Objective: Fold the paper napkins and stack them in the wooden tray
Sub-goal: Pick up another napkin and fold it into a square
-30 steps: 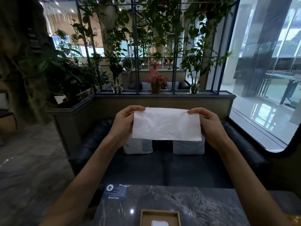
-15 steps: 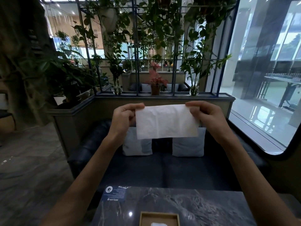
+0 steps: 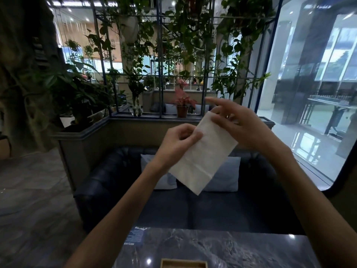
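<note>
Pinching thumb against fingers, my left grip [image 3: 179,140] held the paper napkin [image 3: 204,153] by its upper long edge, while my right grip [image 3: 241,128] was loosely open, fingers spread, its fingertips [image 3: 220,119] just touching the napkin's top end and clasping nothing. Nearest me, the wooden tray [image 3: 183,263] showed only its far rim at the bottom of the view, on the dark stone worktop [image 3: 241,248]; what lay in it was hidden. The napkin hung in the air well above and beyond the tray, in front of the dark sofa [image 3: 108,171] and its pale cushions [image 3: 228,175]. With one pinch carrying a limp sheet, I judged it could slip out or swing, and its layers could slide apart, so the next fold would land crooked; squeezing harder risked a tear. Its long axis ran on a slant, upper end towards my right grip, lower end down towards my left forearm, broad face turned to me. Farthest off, a potted plant [image 3: 182,105] stood on the ledge [image 3: 135,118] behind the sofa.
</note>
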Motion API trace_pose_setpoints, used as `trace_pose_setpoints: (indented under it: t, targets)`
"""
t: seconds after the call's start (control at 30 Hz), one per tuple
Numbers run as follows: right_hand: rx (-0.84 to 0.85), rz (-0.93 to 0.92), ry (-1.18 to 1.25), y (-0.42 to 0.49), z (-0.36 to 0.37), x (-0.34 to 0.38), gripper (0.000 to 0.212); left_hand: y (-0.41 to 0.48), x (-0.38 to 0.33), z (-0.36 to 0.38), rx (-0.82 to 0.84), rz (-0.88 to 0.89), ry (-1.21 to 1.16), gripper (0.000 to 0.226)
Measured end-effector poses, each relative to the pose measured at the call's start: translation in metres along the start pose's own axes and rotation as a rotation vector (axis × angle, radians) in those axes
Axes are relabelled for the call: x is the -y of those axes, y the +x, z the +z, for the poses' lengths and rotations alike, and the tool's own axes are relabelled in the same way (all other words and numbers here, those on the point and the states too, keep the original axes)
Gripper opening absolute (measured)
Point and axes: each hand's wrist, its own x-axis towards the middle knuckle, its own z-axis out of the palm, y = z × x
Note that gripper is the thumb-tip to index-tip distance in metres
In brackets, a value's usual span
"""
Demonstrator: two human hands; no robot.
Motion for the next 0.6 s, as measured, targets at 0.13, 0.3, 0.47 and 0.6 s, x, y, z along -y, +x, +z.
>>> trace_pose_setpoints:
  t: [0.13,0.3,0.47,0.6]
  targets:
    - [-0.095,0.328,0.346,-0.019,0.017,-0.018,0.074,0.000,-0.003,-0.001,-0.194,-0.004,-0.059,0.018]
    - [-0.232,0.262,0.833,-0.034,0.043,-0.013,0.071,0.000,-0.005,-0.004,-0.279,0.033,-0.102,0.016]
    - [-0.414,0.092,0.723,-0.026,0.049,-0.002,0.068,-0.001,-0.013,-0.005,-0.321,0.098,-0.124,0.010]
    - [-0.425,0.024,0.603,-0.023,0.047,-0.001,0.039,-0.001,-0.017,-0.007,-0.344,0.145,-0.139,0.012]
